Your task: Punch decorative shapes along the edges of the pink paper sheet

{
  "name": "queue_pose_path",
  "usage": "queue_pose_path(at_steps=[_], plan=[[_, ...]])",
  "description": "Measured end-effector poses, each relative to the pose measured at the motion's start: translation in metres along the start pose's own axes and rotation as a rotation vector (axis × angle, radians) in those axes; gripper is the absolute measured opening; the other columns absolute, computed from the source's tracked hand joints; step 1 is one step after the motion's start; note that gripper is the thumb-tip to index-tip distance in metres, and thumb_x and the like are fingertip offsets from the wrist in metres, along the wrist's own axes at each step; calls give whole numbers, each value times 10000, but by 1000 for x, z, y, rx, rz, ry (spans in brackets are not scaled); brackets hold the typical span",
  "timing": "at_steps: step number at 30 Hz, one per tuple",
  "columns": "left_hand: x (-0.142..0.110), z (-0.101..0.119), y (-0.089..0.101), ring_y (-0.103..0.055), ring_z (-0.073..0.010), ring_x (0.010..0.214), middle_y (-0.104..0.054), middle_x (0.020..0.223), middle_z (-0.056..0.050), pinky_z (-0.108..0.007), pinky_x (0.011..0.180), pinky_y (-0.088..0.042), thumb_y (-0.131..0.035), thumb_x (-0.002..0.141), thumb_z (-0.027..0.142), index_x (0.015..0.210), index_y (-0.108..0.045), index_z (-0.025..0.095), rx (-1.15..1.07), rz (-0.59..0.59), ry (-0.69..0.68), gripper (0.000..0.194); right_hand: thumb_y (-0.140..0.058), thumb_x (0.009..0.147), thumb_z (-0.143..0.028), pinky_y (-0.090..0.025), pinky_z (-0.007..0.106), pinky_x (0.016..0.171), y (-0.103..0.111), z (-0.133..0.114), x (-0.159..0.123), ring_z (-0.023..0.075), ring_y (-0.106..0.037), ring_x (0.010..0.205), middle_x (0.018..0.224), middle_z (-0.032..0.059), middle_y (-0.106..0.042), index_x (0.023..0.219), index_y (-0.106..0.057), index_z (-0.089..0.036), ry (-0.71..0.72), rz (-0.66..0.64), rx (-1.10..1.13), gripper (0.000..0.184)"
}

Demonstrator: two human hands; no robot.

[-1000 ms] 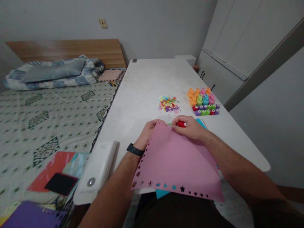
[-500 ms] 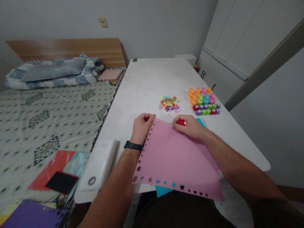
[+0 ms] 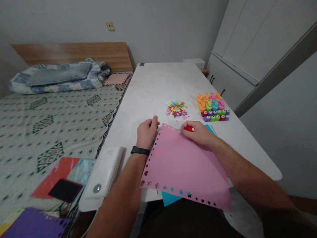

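Note:
A pink paper sheet [image 3: 183,162] with small shapes punched along its edges lies on the white table [image 3: 158,86] in front of me. My right hand [image 3: 198,132] is closed on a small red paper punch [image 3: 189,128] at the sheet's far edge. My left hand [image 3: 146,131], with a black band on the wrist, rests loosely curled on the table just left of the sheet's far left corner, its fingertips pinched together over something I cannot make out. A blue sheet [image 3: 170,199] pokes out from under the pink one.
A pile of colourful punched bits [image 3: 176,109] lies beyond my hands. Rows of coloured punches [image 3: 212,106] stand to the right. A white power bank [image 3: 104,172] sits at the table's left edge. On the bed [image 3: 49,115] lie a phone [image 3: 65,190] and coloured sheets.
My left hand came out from under the pink sheet's corner and moved left onto the table. The sheet settled flatter. My right hand stayed on the red punch.

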State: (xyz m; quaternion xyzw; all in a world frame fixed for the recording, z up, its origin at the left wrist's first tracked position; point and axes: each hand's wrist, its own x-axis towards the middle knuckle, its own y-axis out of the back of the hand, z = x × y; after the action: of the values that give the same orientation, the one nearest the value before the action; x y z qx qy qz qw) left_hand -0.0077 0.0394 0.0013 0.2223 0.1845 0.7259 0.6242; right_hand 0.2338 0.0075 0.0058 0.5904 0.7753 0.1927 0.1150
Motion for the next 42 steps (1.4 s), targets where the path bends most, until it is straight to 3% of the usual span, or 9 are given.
queue_pose_path(at_steps=[4,10,16,21,25,27,29,34,42], plan=[[-14,16,10,-591,-179,624,-686,692,-71,-282,570,-415,-277,941,752,794,-726,143,-331,-346,59,771,-632,836,-307,-418,285,699,1,3,2,150,-564,735,809,7,-684,853,-692,-187,-14,36,-45,136],[-20,8,9,-563,-135,618,-702,791,-35,-236,522,-380,-682,827,585,897,-726,157,-334,-599,-24,437,-592,867,-328,-429,303,764,5,5,6,174,-592,813,858,13,-690,869,-686,-193,5,91,-77,164],[-16,-5,1,-579,-139,572,-725,805,-56,-233,492,-380,-673,830,550,952,-730,160,-367,-519,57,413,-585,816,-271,-403,277,672,16,16,6,150,-518,727,862,-20,-601,1084,-601,-226,-46,250,2,272],[-18,-4,2,-569,-136,537,-718,760,-47,-227,475,-366,-690,811,550,890,-727,161,-366,-523,66,398,-627,762,-248,-416,286,676,37,21,6,156,-513,739,888,-5,-578,1107,-549,-207,-40,348,-178,357],[-19,-4,0,-580,-143,555,-714,748,-37,-228,483,-386,-685,819,548,889,-737,167,-383,-543,49,391,-657,799,-317,-456,331,757,77,30,-3,182,-564,813,1026,50,-626,1146,-647,-205,8,398,-337,365],[-18,-5,-1,-576,-141,550,-711,746,-32,-227,481,-387,-681,822,553,895,-737,169,-393,-548,55,395,-678,797,-349,-462,354,771,104,45,-12,196,-572,812,1051,68,-638,1155,-697,-217,-34,511,-442,383],[-18,-6,-2,-566,-136,538,-705,737,-27,-221,471,-371,-676,826,562,890,-731,168,-378,-545,57,402,-694,787,-362,-466,372,794,133,67,-23,214,-587,823,1011,78,-649,1160,-728,-223,-136,677,-557,400],[-17,-4,-1,-575,-143,549,-714,758,-38,-219,471,-363,-674,825,582,901,-726,161,-328,-529,41,431,-724,714,-259,-480,356,822,183,129,-44,225,-634,879,1050,101,-712,1221,-679,-159,-411,841,-592,519],[-19,-1,0,-617,-165,585,-744,814,-53,-232,491,-406,-701,800,586,926,-737,173,-365,-534,73,433,-739,722,-319,-479,342,782,181,151,-42,232,-658,877,1004,93,-748,1102,-728,-194,-526,769,-605,400]])
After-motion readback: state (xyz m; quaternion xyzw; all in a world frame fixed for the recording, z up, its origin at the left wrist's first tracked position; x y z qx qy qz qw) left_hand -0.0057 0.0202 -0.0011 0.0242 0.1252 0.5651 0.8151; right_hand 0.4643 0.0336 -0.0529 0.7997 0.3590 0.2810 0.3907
